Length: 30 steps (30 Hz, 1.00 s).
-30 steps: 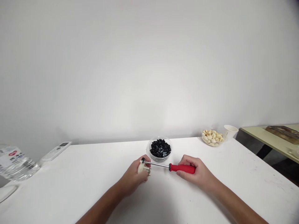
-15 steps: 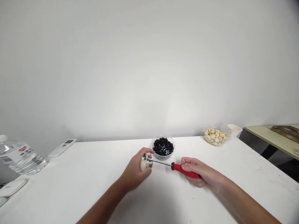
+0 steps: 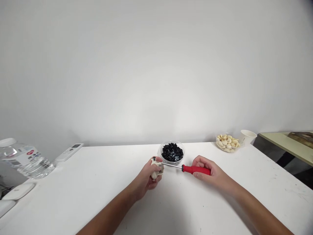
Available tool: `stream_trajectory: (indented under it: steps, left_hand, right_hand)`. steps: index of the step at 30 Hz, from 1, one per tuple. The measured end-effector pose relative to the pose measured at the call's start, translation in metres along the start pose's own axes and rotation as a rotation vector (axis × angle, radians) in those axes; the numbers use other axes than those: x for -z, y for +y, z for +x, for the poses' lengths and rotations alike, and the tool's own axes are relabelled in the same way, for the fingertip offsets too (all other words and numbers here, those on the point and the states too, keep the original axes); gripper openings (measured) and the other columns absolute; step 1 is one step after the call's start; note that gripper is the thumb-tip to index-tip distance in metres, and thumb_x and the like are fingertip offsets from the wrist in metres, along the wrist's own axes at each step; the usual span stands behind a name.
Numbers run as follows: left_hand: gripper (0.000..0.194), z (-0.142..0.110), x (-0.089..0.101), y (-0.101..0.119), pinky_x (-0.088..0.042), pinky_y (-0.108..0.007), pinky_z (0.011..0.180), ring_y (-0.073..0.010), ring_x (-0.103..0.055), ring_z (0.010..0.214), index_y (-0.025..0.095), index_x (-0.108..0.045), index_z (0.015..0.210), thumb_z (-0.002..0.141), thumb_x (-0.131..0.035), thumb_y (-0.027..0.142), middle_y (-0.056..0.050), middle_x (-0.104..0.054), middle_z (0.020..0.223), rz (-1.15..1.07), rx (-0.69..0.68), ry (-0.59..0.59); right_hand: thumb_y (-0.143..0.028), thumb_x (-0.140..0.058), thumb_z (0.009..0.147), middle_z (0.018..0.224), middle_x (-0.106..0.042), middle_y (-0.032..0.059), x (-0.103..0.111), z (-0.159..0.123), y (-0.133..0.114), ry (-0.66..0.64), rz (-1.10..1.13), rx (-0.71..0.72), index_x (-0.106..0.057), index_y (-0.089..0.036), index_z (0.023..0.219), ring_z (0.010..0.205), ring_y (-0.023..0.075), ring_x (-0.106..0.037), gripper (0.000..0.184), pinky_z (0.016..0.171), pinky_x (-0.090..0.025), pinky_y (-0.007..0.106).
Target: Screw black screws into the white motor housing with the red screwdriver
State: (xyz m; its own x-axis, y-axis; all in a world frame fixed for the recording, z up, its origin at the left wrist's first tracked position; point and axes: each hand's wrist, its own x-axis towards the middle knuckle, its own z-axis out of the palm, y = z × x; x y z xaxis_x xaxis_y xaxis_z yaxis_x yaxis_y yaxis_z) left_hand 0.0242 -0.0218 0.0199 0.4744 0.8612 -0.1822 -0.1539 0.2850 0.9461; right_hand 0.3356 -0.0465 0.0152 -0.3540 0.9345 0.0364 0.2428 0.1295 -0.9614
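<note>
A small cream-coloured plastic part (image 3: 155, 175) with a dark piece at its top is gripped in my left hand (image 3: 144, 179), thumb across its front. My right hand (image 3: 207, 171) is closed round the red handle of a screwdriver (image 3: 195, 169). Its metal shaft points left, with the tip at the cream part's right side; whether it sits in a screw I cannot tell. Just behind the shaft stands a clear round bowl (image 3: 172, 162) of shiny black beans (image 3: 172, 152).
On the white table (image 3: 97, 182), a water bottle (image 3: 29, 160), a remote control (image 3: 69, 152) and white rounded objects (image 3: 19, 191) lie left. At the back right are a clear bowl of pale, garlic-like pieces (image 3: 228, 143) and a paper cup (image 3: 248, 136). Behind the table rises a wall (image 3: 156, 81).
My left hand has turned the cream part, its thumb now over the front. The right hand has shifted its hold on the handle, and the screwdriver lies flatter. The view has moved slightly left.
</note>
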Motion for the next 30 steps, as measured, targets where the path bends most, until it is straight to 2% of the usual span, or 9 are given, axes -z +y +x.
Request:
stream_trajectory:
  steps: [3, 6, 9, 11, 15, 17, 25, 30]
  left_hand:
    - [0.039, -0.001, -0.001, 0.001, -0.013, -0.018, 0.043, -0.0055, -0.042, 0.060, 0.028, -0.047, 0.119, 0.084, -0.064, 0.028, 0.002, -0.048, 0.099, -0.139, 0.051, -0.080]
    - [0.034, -0.002, -0.005, 0.004, -0.014, -0.018, 0.045, -0.0038, -0.040, 0.058, 0.027, -0.049, 0.117, 0.087, -0.064, 0.029, 0.000, -0.052, 0.109, -0.088, 0.030, -0.094]
    - [0.018, -0.001, -0.006, 0.005, -0.013, -0.020, 0.046, -0.0039, -0.029, 0.052, 0.021, -0.053, 0.105, 0.090, -0.059, 0.030, 0.004, -0.045, 0.083, 0.019, 0.031, -0.053]
    - [0.014, 0.000, -0.006, 0.003, -0.012, -0.021, 0.046, -0.0044, -0.026, 0.051, 0.019, -0.052, 0.100, 0.090, -0.055, 0.029, 0.005, -0.039, 0.075, 0.047, 0.038, -0.021]
    - [0.017, 0.003, -0.004, -0.001, -0.011, -0.022, 0.047, -0.0024, -0.027, 0.049, 0.020, -0.048, 0.098, 0.087, -0.055, 0.031, 0.000, -0.054, 0.093, 0.030, 0.045, 0.015]
    - [0.020, 0.003, -0.005, -0.002, -0.011, -0.022, 0.047, -0.0020, -0.029, 0.049, 0.020, -0.047, 0.098, 0.087, -0.055, 0.034, -0.001, -0.057, 0.098, 0.022, 0.063, 0.018]
    - [0.022, 0.003, -0.006, -0.002, -0.011, -0.022, 0.047, -0.0023, -0.031, 0.049, 0.019, -0.049, 0.098, 0.089, -0.056, 0.038, -0.002, -0.059, 0.098, 0.034, 0.108, 0.020]
    - [0.023, 0.002, -0.005, -0.002, -0.011, -0.022, 0.047, -0.0025, -0.032, 0.050, 0.018, -0.050, 0.098, 0.089, -0.056, 0.040, -0.001, -0.058, 0.098, 0.043, 0.113, 0.033]
  right_hand:
    - [-0.038, -0.075, 0.091, 0.091, -0.055, -0.0001, 0.001, 0.001, 0.001, 0.038, -0.012, 0.045, -0.057, -0.022, 0.102, 0.075, 0.0142, -0.049, 0.026, 0.065, -0.038, 0.025]
    - [-0.039, -0.076, 0.088, 0.097, -0.059, 0.0023, 0.004, 0.001, 0.001, 0.108, -0.065, 0.071, -0.060, -0.023, 0.105, 0.079, 0.0166, -0.053, 0.028, 0.068, -0.042, 0.028]
    - [-0.039, -0.075, 0.088, 0.108, -0.065, 0.0063, 0.008, 0.000, -0.002, 0.182, -0.154, 0.087, -0.064, -0.023, 0.110, 0.087, 0.0215, -0.059, 0.029, 0.072, -0.047, 0.032]
    - [-0.036, -0.074, 0.089, 0.113, -0.066, 0.0073, 0.009, -0.002, -0.004, 0.217, -0.228, 0.139, -0.066, -0.025, 0.113, 0.093, 0.0240, -0.062, 0.028, 0.077, -0.048, 0.034]
    - [-0.027, -0.071, 0.089, 0.100, -0.067, 0.0041, 0.008, -0.005, -0.009, 0.207, -0.394, 0.275, -0.070, -0.028, 0.114, 0.084, 0.0213, -0.062, 0.025, 0.072, -0.046, 0.033]
    - [-0.023, -0.070, 0.088, 0.096, -0.066, 0.0034, 0.007, -0.006, -0.011, 0.197, -0.455, 0.316, -0.070, -0.029, 0.114, 0.079, 0.0202, -0.061, 0.027, 0.070, -0.045, 0.032]
    - [-0.016, -0.067, 0.087, 0.092, -0.064, 0.0040, 0.003, -0.007, -0.016, 0.207, -0.559, 0.356, -0.071, -0.028, 0.114, 0.076, 0.0199, -0.060, 0.030, 0.069, -0.045, 0.033]
    - [-0.017, -0.067, 0.087, 0.092, -0.065, 0.0042, 0.003, -0.007, -0.015, 0.213, -0.546, 0.363, -0.070, -0.029, 0.114, 0.076, 0.0205, -0.060, 0.029, 0.069, -0.046, 0.033]
